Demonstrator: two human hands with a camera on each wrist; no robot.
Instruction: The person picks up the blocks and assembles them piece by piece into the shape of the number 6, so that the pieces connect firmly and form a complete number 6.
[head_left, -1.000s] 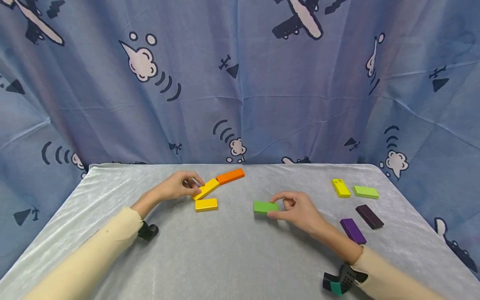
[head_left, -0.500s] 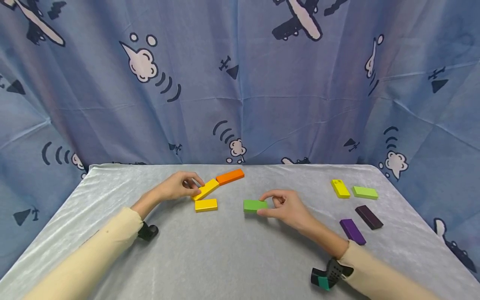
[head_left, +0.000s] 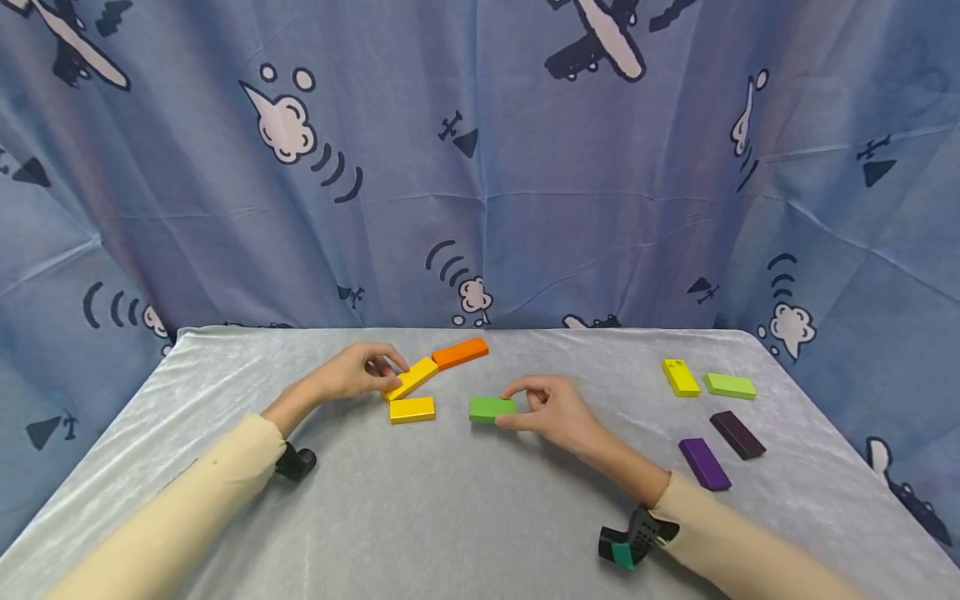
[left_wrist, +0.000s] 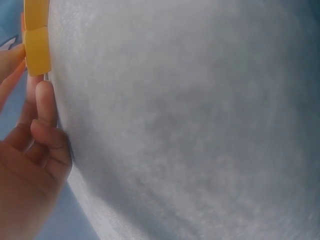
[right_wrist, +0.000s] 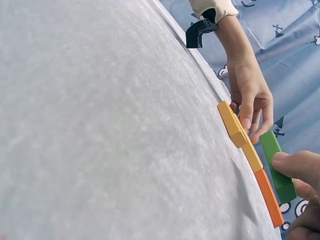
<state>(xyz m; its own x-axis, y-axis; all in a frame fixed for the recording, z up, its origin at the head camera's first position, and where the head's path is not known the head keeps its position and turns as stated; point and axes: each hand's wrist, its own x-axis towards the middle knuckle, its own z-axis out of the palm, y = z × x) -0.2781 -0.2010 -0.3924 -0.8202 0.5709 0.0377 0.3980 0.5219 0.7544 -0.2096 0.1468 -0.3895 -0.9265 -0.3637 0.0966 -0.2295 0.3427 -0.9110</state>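
My left hand [head_left: 352, 372] pinches the near end of a yellow block [head_left: 414, 377] between thumb and fingers. The far end of that block meets an orange block [head_left: 461, 353] at a slight angle. Just in front lies a second yellow block [head_left: 412, 410], set roughly crosswise. To its right, my right hand [head_left: 553, 412] grips a green block [head_left: 486, 408] by its right end. The right wrist view shows the thumb [right_wrist: 287, 162] laid on the green block, with fingers behind it.
On the right of the cloth-covered table [head_left: 450, 508] lie a bright yellow block [head_left: 681, 378], a light green block [head_left: 731, 385], a dark brown block [head_left: 738, 434] and a purple block [head_left: 705, 464]. A blue patterned curtain [head_left: 525, 150] hangs behind the table.
My right hand has moved left with the green block, closer to the front yellow block. My left hand stays on its yellow block, and the other blocks lie as before.
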